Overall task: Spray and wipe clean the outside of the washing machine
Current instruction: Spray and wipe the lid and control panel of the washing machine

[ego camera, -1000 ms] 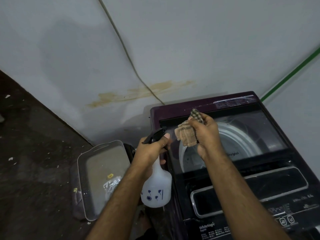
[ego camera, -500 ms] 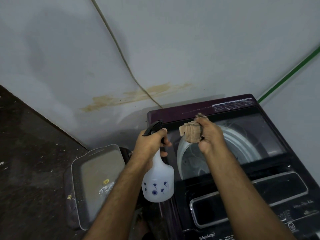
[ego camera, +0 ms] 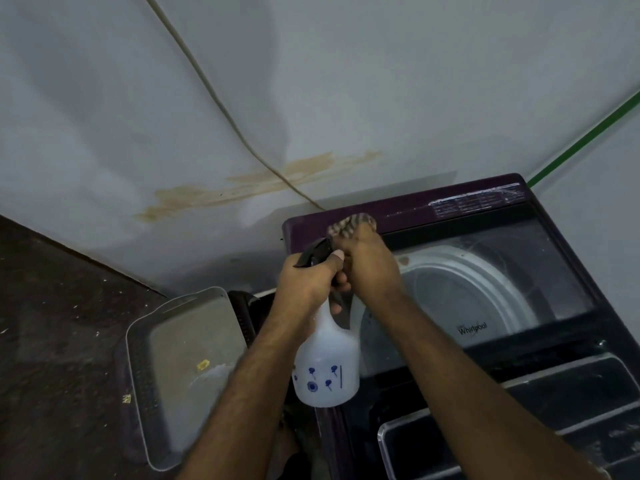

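Cloth (ego camera: 351, 226) pokes past right hand (ego camera: 370, 263) gripping it on washing machine (ego camera: 467, 202); left hand (ego camera: 308, 282) clutches spray bottle (ego camera: 327, 368).

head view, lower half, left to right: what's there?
dark floor → grey plastic tray → spray bottle held by the left hand → purple washing machine

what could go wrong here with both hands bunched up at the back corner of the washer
1. The left hand holds the spray bottle right against the right hand, so a squeeze might wet the hand instead of the washing machine.
2. The cloth is wadded small, so it may wipe only a narrow strip.
3. A cable drops behind the machine; overspray could reach it.
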The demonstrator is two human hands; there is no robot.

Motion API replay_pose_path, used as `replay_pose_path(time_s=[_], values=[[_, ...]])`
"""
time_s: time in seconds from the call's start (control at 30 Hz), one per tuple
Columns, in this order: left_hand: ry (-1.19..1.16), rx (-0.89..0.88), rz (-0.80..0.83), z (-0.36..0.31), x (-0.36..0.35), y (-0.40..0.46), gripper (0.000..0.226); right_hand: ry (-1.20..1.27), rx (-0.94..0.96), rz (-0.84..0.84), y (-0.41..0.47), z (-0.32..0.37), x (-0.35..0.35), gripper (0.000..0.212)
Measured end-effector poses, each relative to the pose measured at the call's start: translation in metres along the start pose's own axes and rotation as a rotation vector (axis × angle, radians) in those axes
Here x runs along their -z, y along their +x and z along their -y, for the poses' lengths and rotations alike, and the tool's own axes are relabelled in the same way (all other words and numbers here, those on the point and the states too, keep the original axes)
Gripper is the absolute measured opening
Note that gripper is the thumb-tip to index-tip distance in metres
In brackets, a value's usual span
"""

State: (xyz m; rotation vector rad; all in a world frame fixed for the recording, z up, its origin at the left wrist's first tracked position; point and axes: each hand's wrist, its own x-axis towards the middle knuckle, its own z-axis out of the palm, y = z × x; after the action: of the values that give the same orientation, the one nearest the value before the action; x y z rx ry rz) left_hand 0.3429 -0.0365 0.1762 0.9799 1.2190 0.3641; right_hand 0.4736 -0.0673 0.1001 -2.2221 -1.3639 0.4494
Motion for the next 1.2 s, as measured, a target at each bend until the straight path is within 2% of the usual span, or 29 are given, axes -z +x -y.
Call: replay_pose_path(time_s=[0.07,0.17,0.23,0.3,0.4,0.5,0.63,0.7,0.8,0.83,0.9,1.0,1.07,1.1,1.2], values=[[0.006,0.007,-0.012,0.000,0.002,0.005,0.015,-0.037,0.066,-0.015,-0.007,-0.019,0.000,0.028],[0.015,0.030,-0.014,0.000,0.006,0.011,0.018,-0.043,-0.079,-0.154,0.011,-0.047,0.012,0.036],[0.017,0.037,-0.015,0.002,0.005,0.014,0.017,-0.086,-0.128,-0.220,0.032,-0.041,0.009,0.039],[0.008,0.042,-0.019,0.002,0.003,0.016,0.016,-0.096,-0.040,-0.173,0.040,-0.014,-0.001,0.037],[-0.019,0.064,-0.007,0.002,0.002,0.017,0.010,-0.053,0.126,-0.012,0.022,0.003,-0.010,0.026],[-0.024,0.094,-0.001,0.001,0.011,0.016,0.009,-0.161,0.190,-0.054,0.003,-0.026,-0.005,0.037],[-0.002,0.121,-0.019,0.007,0.024,0.017,0.008,-0.010,0.043,-0.096,0.031,-0.029,-0.014,0.040],[0.036,0.103,-0.027,0.010,0.025,0.017,0.011,-0.107,0.115,-0.082,0.042,-0.003,-0.029,0.047],[0.061,0.083,-0.039,0.007,0.027,0.017,0.013,-0.189,0.247,0.094,0.029,0.021,-0.039,0.046],[0.063,0.076,-0.040,0.006,0.028,0.017,0.013,-0.198,0.273,0.096,0.017,0.020,-0.036,0.043],[0.061,0.057,-0.036,0.003,0.031,0.017,0.013,-0.205,0.302,-0.022,-0.006,0.005,-0.025,0.039],[0.065,0.028,-0.027,0.002,0.033,0.015,0.006,-0.236,0.092,-0.146,0.002,-0.023,-0.009,0.060],[0.073,0.019,-0.017,0.003,0.030,0.012,0.009,-0.214,-0.055,-0.182,0.024,-0.024,-0.010,0.063],[0.080,0.016,-0.011,0.003,0.027,0.011,0.006,-0.231,-0.072,-0.159,0.031,-0.018,-0.015,0.059],[0.082,0.025,0.020,0.000,0.015,0.006,0.007,-0.204,0.042,-0.039,0.016,-0.001,-0.022,0.046]])
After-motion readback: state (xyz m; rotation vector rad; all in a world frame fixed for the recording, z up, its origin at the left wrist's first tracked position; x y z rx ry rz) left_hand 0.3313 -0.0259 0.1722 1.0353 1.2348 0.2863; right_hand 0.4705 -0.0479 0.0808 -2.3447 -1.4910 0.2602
